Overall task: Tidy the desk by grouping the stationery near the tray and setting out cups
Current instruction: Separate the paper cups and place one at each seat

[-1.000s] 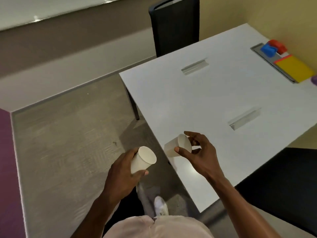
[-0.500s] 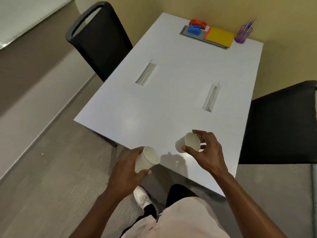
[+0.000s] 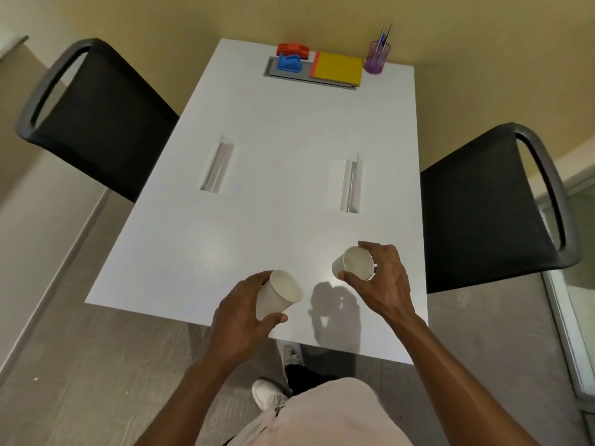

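The left grip [image 3: 240, 320] is curled round a smooth white paper cup [image 3: 278, 296], tipped over the near edge of the flat white surface [image 3: 273, 204]. The right grip [image 3: 388, 284] pinches a second cup [image 3: 354, 263] at its round rim. Far back sit a grey tray [image 3: 273, 72] and a see-through purple pot [image 3: 375, 61]. Its pens are too thin to count.
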`<action>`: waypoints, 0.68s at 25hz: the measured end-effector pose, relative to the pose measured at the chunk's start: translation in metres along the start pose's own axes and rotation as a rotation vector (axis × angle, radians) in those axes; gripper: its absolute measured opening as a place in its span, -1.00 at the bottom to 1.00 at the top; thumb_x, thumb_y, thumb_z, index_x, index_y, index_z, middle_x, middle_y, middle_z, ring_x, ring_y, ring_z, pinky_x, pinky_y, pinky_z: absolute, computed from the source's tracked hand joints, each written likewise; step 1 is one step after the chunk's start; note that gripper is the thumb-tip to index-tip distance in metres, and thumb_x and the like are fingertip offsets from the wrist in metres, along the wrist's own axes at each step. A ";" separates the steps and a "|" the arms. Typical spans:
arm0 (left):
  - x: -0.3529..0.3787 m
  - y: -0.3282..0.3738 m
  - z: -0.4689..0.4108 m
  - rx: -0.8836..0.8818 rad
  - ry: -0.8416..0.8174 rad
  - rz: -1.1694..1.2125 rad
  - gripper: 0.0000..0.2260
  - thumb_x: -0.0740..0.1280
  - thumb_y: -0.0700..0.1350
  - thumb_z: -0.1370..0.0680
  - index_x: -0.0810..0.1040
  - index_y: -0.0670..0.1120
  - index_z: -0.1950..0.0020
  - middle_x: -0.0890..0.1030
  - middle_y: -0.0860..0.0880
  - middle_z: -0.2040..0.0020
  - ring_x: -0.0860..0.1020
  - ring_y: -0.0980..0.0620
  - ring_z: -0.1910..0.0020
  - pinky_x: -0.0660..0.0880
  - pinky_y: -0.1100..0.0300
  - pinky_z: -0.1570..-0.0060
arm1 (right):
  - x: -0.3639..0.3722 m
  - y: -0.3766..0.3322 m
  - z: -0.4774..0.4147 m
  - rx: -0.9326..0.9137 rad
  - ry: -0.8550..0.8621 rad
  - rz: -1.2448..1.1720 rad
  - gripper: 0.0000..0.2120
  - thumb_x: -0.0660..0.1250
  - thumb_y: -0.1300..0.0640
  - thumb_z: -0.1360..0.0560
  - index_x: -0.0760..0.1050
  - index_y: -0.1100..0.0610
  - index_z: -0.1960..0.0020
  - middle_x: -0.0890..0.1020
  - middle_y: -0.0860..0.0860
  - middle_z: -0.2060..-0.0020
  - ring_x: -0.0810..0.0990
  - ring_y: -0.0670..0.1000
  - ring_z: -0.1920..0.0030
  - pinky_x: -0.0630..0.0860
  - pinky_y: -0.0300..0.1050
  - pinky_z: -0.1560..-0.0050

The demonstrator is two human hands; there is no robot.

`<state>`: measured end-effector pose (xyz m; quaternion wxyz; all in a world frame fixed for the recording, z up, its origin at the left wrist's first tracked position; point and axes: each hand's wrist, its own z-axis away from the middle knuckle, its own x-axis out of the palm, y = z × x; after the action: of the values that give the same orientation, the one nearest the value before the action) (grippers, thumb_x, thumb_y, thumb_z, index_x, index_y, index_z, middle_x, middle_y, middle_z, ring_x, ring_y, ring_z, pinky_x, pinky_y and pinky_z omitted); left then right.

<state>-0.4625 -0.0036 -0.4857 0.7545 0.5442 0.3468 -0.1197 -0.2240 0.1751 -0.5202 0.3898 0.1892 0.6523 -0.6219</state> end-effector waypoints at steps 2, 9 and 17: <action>0.001 0.001 -0.011 0.005 -0.013 -0.009 -0.35 0.66 0.02 -0.43 0.51 0.09 -0.48 0.62 0.16 -0.34 0.58 0.04 -0.26 0.58 -0.07 -0.20 | 0.008 0.008 -0.021 0.006 0.030 0.009 -0.25 0.68 -0.12 -0.31 0.50 -0.02 -0.43 0.51 0.01 -0.25 0.61 0.10 -0.19 0.55 -0.09 -0.04; 0.004 -0.003 -0.045 -0.053 -0.023 -0.049 -0.33 0.66 0.08 -0.42 0.48 0.16 -0.48 0.61 0.18 -0.34 0.58 0.05 -0.26 0.61 -0.08 -0.18 | 0.041 0.026 -0.087 0.015 0.034 0.065 -0.24 0.65 -0.04 -0.35 0.47 0.02 -0.48 0.47 0.02 -0.23 0.56 0.12 -0.25 0.60 0.01 -0.04; 0.010 -0.013 -0.061 -0.024 -0.140 -0.126 -0.31 0.63 0.15 -0.43 0.43 0.22 -0.49 0.57 0.27 -0.36 0.57 0.12 -0.25 0.60 0.05 -0.18 | 0.059 0.030 -0.126 0.017 0.108 0.160 -0.33 0.60 0.05 -0.34 0.52 0.04 -0.41 0.53 0.07 -0.18 0.57 0.16 -0.18 0.63 0.08 0.08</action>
<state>-0.4865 0.0490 -0.5119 0.7741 0.5026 0.3284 -0.2006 -0.2730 0.2864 -0.5939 0.4010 0.2772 0.6498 -0.5832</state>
